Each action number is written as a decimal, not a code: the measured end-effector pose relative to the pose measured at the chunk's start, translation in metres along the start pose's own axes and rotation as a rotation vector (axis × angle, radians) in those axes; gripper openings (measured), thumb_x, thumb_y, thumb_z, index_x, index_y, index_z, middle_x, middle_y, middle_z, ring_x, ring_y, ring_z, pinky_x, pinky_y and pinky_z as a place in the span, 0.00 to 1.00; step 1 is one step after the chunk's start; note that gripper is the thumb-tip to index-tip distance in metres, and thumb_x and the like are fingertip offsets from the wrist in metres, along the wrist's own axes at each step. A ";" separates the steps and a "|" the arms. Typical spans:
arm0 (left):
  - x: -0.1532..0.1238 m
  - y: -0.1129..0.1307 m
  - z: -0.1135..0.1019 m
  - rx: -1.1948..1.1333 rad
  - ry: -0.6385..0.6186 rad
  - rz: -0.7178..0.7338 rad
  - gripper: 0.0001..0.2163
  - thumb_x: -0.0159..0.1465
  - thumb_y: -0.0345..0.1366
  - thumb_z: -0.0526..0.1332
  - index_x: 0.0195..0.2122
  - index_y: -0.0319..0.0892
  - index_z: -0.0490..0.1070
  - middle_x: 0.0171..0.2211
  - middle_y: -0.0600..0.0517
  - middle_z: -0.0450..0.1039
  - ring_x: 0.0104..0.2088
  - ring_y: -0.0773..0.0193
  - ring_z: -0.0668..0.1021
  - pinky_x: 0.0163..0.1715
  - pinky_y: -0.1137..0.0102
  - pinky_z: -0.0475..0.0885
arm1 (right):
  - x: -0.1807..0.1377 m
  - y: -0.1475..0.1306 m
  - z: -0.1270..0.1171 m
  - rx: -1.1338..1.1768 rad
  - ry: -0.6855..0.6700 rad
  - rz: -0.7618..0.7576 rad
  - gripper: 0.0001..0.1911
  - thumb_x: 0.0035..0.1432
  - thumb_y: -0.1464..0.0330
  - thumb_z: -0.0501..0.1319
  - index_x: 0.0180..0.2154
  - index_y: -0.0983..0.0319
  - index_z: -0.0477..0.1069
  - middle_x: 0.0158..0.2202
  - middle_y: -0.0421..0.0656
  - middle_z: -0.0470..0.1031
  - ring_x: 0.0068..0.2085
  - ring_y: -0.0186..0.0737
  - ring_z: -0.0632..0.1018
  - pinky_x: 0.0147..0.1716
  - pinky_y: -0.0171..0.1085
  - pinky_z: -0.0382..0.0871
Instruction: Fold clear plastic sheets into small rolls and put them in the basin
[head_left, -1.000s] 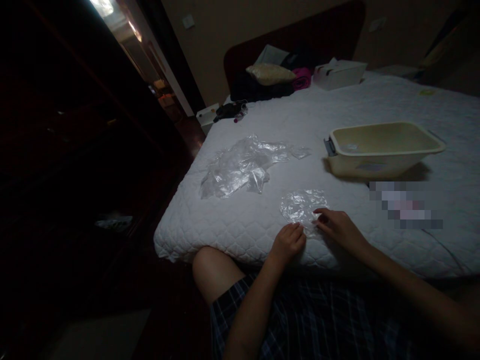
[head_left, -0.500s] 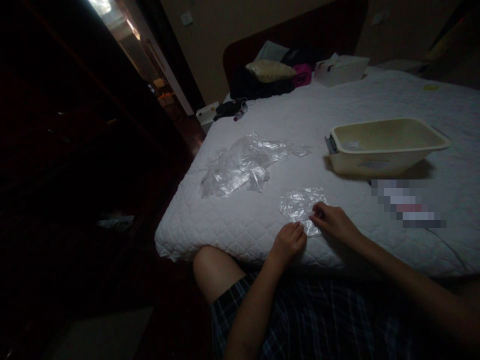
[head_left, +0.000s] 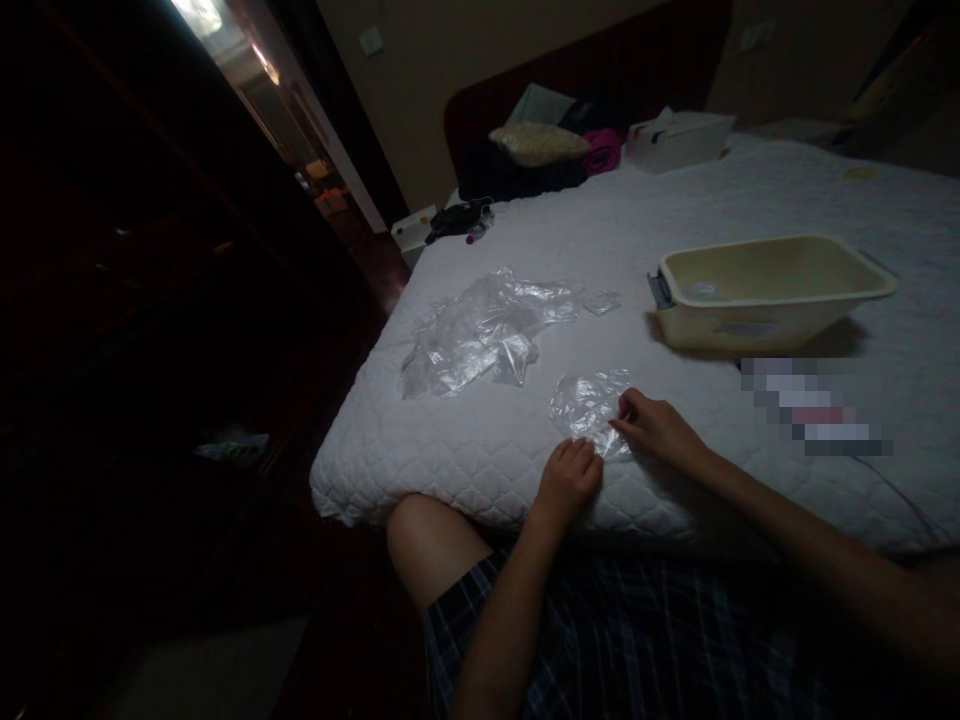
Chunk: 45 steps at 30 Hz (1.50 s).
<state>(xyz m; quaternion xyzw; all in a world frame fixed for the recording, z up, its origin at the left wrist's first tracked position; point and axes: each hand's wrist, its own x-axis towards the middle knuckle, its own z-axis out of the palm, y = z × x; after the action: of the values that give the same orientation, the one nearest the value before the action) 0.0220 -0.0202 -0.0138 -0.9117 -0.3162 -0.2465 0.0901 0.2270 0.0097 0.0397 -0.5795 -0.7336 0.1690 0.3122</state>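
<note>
A small clear plastic bag (head_left: 586,405) lies flat on the white quilted bed (head_left: 675,210) near its front edge. My left hand (head_left: 568,480) rests with curled fingers on the bag's near edge and seems to pinch it. My right hand (head_left: 656,428) has its fingers bent and pinches the bag's right edge. A larger heap of crumpled clear plastic bags (head_left: 480,330) lies to the left and farther back.
A cream plastic tub (head_left: 765,290) stands on the bed at the right. A white box (head_left: 679,140), a beige pillow (head_left: 536,142) and dark clothes sit by the headboard. Dark floor and a doorway lie to the left.
Both hands and the small bag have slid a little to the left and away from me. The right hand has closed more tightly on the bag's edge.
</note>
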 end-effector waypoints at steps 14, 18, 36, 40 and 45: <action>-0.003 -0.005 -0.006 -0.019 -0.014 -0.031 0.11 0.63 0.31 0.54 0.44 0.36 0.71 0.51 0.41 0.73 0.56 0.54 0.72 0.57 0.55 0.67 | 0.015 0.004 0.004 -0.037 -0.163 -0.144 0.09 0.57 0.66 0.59 0.36 0.62 0.75 0.36 0.48 0.78 0.37 0.43 0.79 0.38 0.42 0.72; -0.005 -0.006 -0.007 -0.060 -0.051 -0.047 0.16 0.63 0.34 0.55 0.51 0.34 0.68 0.53 0.37 0.71 0.58 0.52 0.70 0.57 0.53 0.66 | 0.008 0.007 -0.005 -0.011 -0.122 -0.226 0.15 0.62 0.63 0.54 0.41 0.62 0.76 0.41 0.50 0.78 0.42 0.45 0.78 0.45 0.46 0.71; 0.007 0.013 -0.001 -0.170 -0.013 0.004 0.16 0.65 0.30 0.51 0.52 0.31 0.67 0.54 0.38 0.71 0.60 0.54 0.69 0.58 0.56 0.69 | -0.030 0.038 -0.031 0.254 -0.255 -0.124 0.14 0.59 0.65 0.57 0.46 0.56 0.74 0.46 0.46 0.76 0.46 0.46 0.78 0.46 0.47 0.73; 0.007 0.017 0.001 -0.160 -0.035 0.023 0.16 0.65 0.30 0.53 0.52 0.30 0.67 0.54 0.37 0.71 0.60 0.53 0.69 0.59 0.57 0.68 | -0.031 0.042 -0.032 0.136 -0.251 -0.282 0.14 0.59 0.66 0.57 0.46 0.55 0.74 0.46 0.45 0.77 0.48 0.46 0.77 0.48 0.47 0.71; 0.006 0.016 0.006 -0.134 -0.060 0.027 0.16 0.66 0.32 0.52 0.53 0.32 0.67 0.55 0.38 0.70 0.60 0.54 0.69 0.59 0.57 0.68 | -0.030 0.045 -0.042 0.031 -0.339 -0.495 0.17 0.60 0.67 0.56 0.50 0.53 0.72 0.49 0.44 0.77 0.49 0.45 0.76 0.48 0.47 0.71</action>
<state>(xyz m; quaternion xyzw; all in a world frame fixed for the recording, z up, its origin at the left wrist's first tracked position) 0.0384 -0.0282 -0.0158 -0.9269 -0.2892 -0.2383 0.0224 0.2917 -0.0117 0.0358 -0.3417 -0.8916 0.1932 0.2259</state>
